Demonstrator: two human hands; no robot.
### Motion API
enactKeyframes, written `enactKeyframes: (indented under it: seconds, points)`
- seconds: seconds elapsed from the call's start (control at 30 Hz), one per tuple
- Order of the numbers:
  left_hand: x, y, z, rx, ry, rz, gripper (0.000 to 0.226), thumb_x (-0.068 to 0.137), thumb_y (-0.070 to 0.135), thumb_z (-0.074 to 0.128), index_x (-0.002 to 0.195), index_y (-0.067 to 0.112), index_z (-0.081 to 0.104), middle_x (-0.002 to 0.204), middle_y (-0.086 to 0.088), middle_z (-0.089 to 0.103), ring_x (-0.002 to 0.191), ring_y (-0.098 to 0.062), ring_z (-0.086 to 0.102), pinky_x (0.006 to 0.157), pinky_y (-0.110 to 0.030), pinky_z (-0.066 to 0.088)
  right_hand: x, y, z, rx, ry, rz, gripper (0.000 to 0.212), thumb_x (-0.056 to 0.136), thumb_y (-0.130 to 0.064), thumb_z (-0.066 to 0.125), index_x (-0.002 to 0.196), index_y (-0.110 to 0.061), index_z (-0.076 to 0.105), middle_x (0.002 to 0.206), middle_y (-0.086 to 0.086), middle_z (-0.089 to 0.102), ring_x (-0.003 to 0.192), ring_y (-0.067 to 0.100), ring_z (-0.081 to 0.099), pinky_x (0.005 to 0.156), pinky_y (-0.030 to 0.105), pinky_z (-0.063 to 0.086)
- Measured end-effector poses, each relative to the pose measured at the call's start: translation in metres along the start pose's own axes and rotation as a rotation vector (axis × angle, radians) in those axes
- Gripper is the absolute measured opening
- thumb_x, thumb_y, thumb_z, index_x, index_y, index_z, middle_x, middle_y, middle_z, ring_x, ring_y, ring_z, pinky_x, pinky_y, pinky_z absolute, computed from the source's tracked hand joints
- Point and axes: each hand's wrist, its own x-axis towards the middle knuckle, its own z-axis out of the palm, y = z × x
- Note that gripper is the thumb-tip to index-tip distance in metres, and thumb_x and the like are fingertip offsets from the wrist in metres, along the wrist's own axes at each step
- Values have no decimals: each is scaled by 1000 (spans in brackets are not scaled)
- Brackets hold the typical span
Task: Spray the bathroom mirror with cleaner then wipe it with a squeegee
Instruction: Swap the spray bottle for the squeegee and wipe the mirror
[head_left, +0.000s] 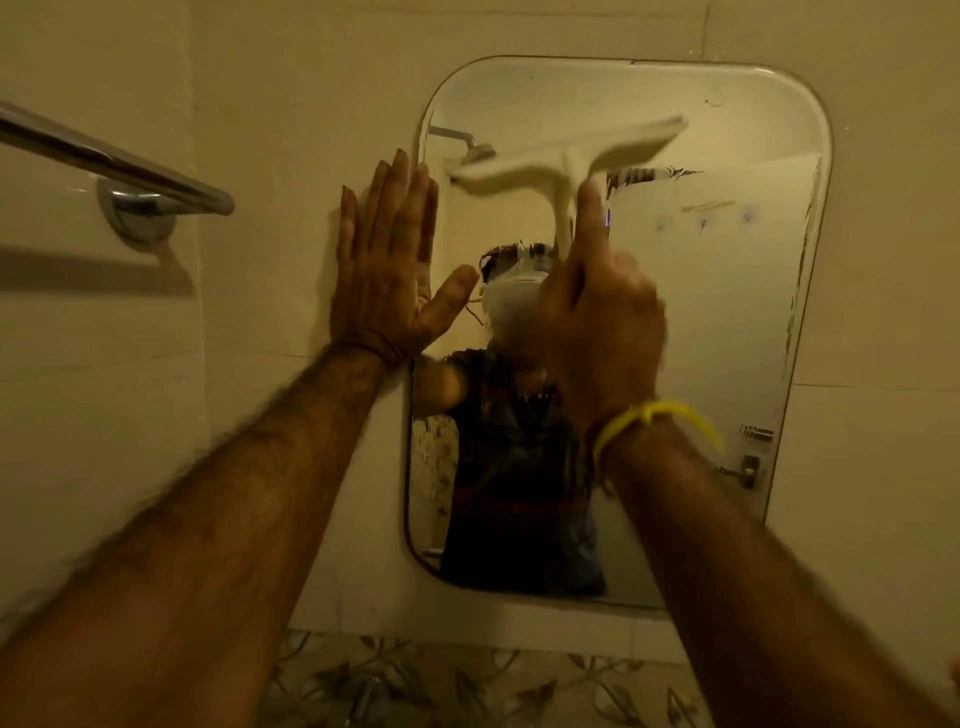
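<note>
Right hand (597, 317) grips a white squeegee (566, 161) against the upper part of the wall mirror (727, 312). Left hand (387, 260), fingers spread open, braces on the mirror's left edge (wiping appears underway; lower glass seemingly remains).

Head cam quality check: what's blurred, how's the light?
Head view: dim, yellow-tinted light. The squeegee and the right hand gripping it are motion-blurred; the left hand, flat at the mirror edge, is sharper. Towel bar casts a soft wall shadow. Wide-angle bends the mirror outline.
</note>
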Motion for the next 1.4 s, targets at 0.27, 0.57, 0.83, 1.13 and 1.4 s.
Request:
enactKeyframes:
  seconds: [0.27,0.57,0.83,1.13,1.4]
  points:
    - [-1,-3,4,-6,3,33,89,95,64,44,160,9,17,166,-21,18,156,-34,14,124,-62,9,55,-8,2,-34,129,43,55,98,-22,42,151,-17,31,70,-4,54,58,10,52,54,23,51]
    - [-4,-7,7,67,-55,133,90,96,66,39,162,10,15,168,-17,14,157,-30,10,125,-60,5,-34,1,1,-53,99,106,57,98,-22,49,151,-14,30,72,2,58,59,8,47,56,17,41]
    - [-9,-5,2,51,-109,233,89,96,72,27,162,13,15,170,-13,11,158,-28,8,126,-58,1,59,1,-10,-53,284,310,53,96,-20,44,149,-20,37,70,-10,49,59,6,46,48,10,34]
    - [-10,-2,-3,0,-117,252,90,96,72,23,161,10,20,168,-14,15,157,-30,12,126,-58,2,23,9,-16,6,321,339,49,100,-18,41,149,-13,36,60,-10,46,50,2,49,49,9,47]
    - [-12,-3,-3,-24,-121,241,90,96,71,27,161,11,17,169,-13,14,157,-30,10,125,-59,5,26,15,-15,5,410,440,45,100,-14,40,145,-9,41,56,-14,39,44,1,43,42,5,39]
